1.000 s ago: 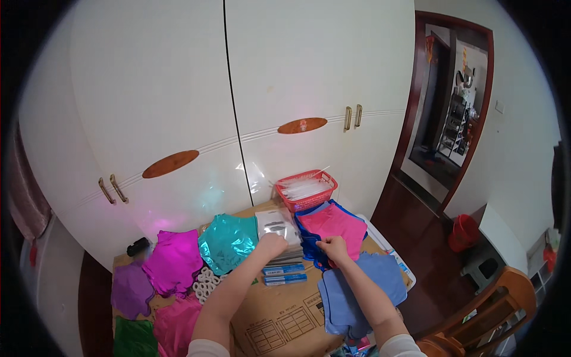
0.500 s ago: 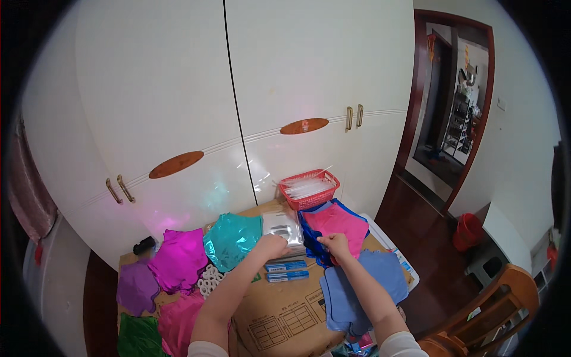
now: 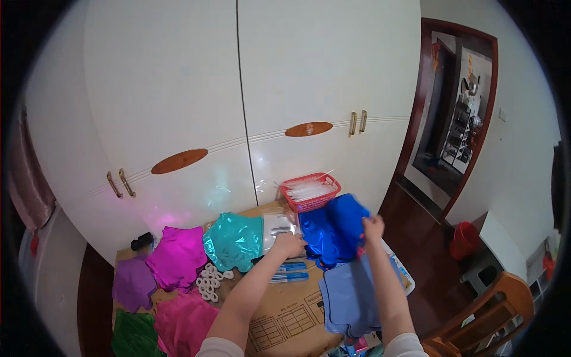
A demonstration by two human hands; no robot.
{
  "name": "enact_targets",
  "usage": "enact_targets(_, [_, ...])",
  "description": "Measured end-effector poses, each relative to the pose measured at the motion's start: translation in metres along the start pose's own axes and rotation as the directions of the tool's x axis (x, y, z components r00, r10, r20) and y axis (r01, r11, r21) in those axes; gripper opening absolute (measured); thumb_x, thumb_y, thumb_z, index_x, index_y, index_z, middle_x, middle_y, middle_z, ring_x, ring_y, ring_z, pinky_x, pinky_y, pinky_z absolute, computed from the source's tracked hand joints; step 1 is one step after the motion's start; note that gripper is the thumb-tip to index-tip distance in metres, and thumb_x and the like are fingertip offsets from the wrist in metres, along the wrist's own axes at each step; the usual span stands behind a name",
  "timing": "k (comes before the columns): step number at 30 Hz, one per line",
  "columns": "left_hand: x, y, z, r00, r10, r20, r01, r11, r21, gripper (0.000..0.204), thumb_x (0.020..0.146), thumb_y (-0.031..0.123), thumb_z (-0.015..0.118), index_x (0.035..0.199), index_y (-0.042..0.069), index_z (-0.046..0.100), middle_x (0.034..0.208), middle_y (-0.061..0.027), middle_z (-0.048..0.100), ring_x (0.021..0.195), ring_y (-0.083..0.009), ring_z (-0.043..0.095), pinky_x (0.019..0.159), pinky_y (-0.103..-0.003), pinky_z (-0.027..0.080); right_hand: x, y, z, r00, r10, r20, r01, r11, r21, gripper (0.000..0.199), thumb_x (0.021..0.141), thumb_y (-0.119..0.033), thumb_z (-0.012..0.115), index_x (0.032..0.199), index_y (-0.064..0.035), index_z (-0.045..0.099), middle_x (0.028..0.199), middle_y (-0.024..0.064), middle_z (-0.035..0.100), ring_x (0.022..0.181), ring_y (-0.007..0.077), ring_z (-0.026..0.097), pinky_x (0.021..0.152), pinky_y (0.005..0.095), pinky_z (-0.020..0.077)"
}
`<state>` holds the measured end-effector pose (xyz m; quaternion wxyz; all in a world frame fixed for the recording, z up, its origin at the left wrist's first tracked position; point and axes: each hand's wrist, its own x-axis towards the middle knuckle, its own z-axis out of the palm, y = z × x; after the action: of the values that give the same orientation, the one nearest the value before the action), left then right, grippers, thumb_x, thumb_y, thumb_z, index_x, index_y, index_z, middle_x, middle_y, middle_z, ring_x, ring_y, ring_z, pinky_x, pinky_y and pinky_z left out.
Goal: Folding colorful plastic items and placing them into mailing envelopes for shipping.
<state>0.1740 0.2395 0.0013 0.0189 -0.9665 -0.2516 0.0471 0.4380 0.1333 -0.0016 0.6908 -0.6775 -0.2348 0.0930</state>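
Observation:
My right hand (image 3: 373,228) is closed on the edge of a blue foil sheet (image 3: 348,214), its far edge lifted and tilted up over the pile. More shiny blue foil (image 3: 321,235) lies below, scallop-edged like a flat, unfilled foil balloon. My left hand (image 3: 289,245) rests over a stack of clear plastic bags (image 3: 276,224), its fingers curled together. Whatever sits between those fingers is hidden. Just nearer me are blue-and-white slim boxes (image 3: 291,272). A matte grey-blue stack (image 3: 351,294) lies under my right forearm.
Teal (image 3: 235,241), magenta (image 3: 178,256), purple (image 3: 134,282), pink (image 3: 185,321) and green (image 3: 137,333) foil piles cover the cardboard's left. White rings (image 3: 208,282) lie beside them. A red basket (image 3: 310,205) of white sticks stands against the white cabinet (image 3: 166,77). A wooden chair (image 3: 505,291) is at right.
My right hand has moved right and away from me, swinging a blue foil sheet over the pink one, now mostly covered. My left hand has shifted slightly right.

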Motion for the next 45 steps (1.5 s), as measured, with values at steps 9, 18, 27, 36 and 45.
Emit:
enact_targets(9, [-0.062,-0.009,0.000,0.939,-0.084,-0.333,-0.011,0.962,-0.273,0.042,0.087,0.034,0.050,0.124,0.013,0.050,0.131,-0.0110,0.046,0.104,-0.0341,0.055,0.084,-0.045,0.047,-0.056,-0.163,0.056,0.358,-0.867,0.346,0.931,0.302,-0.207,0.014,0.075,-0.004,0.055,0.086,-0.0041,0.063,0.091,0.0172,0.061,0.088,0.0335,0.059,0.073,0.0415,0.0483])
enact_targets(18, [-0.242,-0.101,0.018,0.840,-0.447,-0.309,0.349,0.880,-0.323,0.031,0.077,0.027,0.062,0.101,0.007,0.062,0.101,-0.0117,0.062,0.093,-0.0309,0.059,0.075,-0.043,0.049,-0.221,-0.114,0.231,-0.024,-0.557,0.830,0.956,0.231,0.183,0.011,0.073,-0.007,0.054,0.077,-0.0015,0.062,0.083,0.0148,0.061,0.081,0.0300,0.062,0.069,0.0400,0.0512])
enact_targets(27, [-0.293,-0.102,0.061,0.803,-0.426,-0.417,0.306,0.895,-0.324,0.039,0.076,0.023,0.062,0.111,0.007,0.058,0.117,-0.0156,0.055,0.108,-0.0329,0.052,0.089,-0.041,0.043,-0.270,-0.052,0.252,-0.294,-0.141,0.945,0.888,0.326,0.325,0.033,0.070,-0.029,0.066,0.081,0.0015,0.064,0.099,0.0171,0.058,0.091,0.0318,0.059,0.080,0.0408,0.0491])
enact_targets(36, [-0.287,-0.089,0.054,0.859,-0.429,-0.278,0.329,0.880,-0.342,0.039,0.077,0.027,0.061,0.111,0.007,0.056,0.115,-0.0129,0.054,0.104,-0.0320,0.053,0.081,-0.045,0.046,-0.269,-0.015,0.264,-0.015,-0.325,0.946,0.793,0.572,0.209,0.017,0.074,-0.021,0.065,0.077,-0.0050,0.068,0.077,0.0132,0.064,0.073,0.0317,0.062,0.066,0.0412,0.0488])
enact_targets(45, [-0.271,-0.095,0.042,0.756,-0.499,-0.423,0.363,0.858,-0.364,0.033,0.083,0.028,0.057,0.107,0.006,0.058,0.117,-0.0102,0.054,0.110,-0.0282,0.050,0.086,-0.046,0.042,-0.263,-0.031,0.256,0.295,-0.086,0.952,0.367,0.930,-0.030,0.020,0.066,-0.021,0.078,0.071,-0.0039,0.069,0.064,0.0082,0.064,0.059,0.0162,0.059,0.057,0.0329,0.0459])
